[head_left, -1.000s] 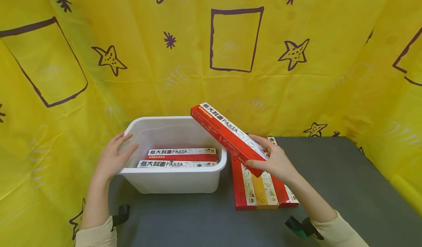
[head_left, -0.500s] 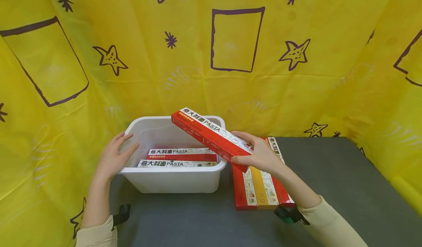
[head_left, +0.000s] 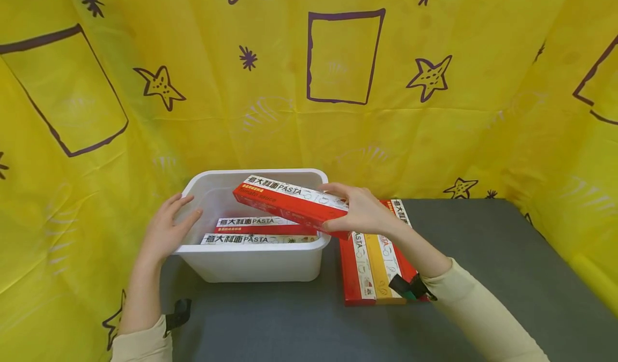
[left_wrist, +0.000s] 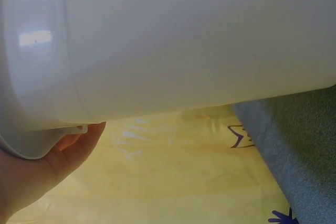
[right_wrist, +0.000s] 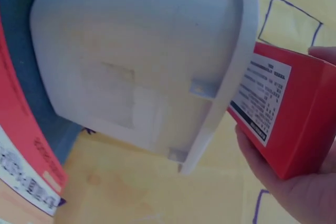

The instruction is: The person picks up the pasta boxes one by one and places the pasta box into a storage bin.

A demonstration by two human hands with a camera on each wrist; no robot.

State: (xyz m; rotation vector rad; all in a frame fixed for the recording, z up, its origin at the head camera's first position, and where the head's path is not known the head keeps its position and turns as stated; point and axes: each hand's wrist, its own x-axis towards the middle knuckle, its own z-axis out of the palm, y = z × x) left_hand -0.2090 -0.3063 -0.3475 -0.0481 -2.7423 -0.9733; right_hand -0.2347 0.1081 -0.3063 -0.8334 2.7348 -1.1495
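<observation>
My right hand (head_left: pixel 362 209) pinches one end of a red-and-white pasta box (head_left: pixel 289 201) between thumb and fingers. The box tilts, its far end over the inside of a white plastic bin (head_left: pixel 251 263) and its near end over the right rim. In the right wrist view, the red pasta box (right_wrist: pixel 299 108) shows its end and a white label beside the bin's rim. My left hand (head_left: pixel 169 230) grips the bin's left rim; in the left wrist view, fingers (left_wrist: pixel 84 142) curl under the rim's edge. Inside the bin lie two pasta boxes (head_left: pixel 260 238), side by side.
Right of the bin, red pasta boxes (head_left: pixel 351 276) and a yellow pasta box (head_left: pixel 378 260) lie side by side on the dark grey table (head_left: pixel 270 319). Yellow patterned cloth (head_left: pixel 270 94) hangs behind the table and along both sides.
My right hand has carried the pasta box left and down, from above the boxes on the table to over the bin, and its tilt has lessened. My left hand stays at the rim.
</observation>
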